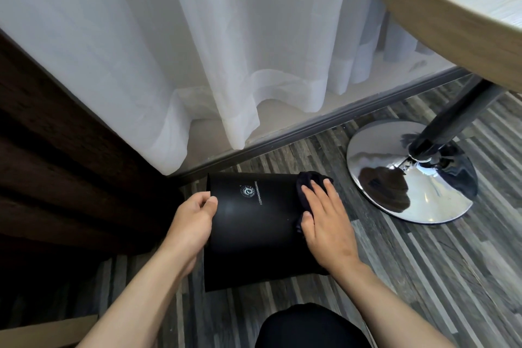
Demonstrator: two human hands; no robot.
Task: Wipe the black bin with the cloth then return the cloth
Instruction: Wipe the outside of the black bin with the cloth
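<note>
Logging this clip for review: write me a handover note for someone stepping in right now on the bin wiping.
Left hand: grips the rim at the open end of the black bin, steadying it.
Right hand: flat, pressing the dark cloth against the bin's wall near its base end.
Bin: lying on its side on the striped wood floor, logo facing up, between the dark curtain and the chrome table base.
Done: wiping is under way; how much is covered cannot be told.
Left: finish wiping the bin, then return the cloth; its home spot is not in view.
</note>
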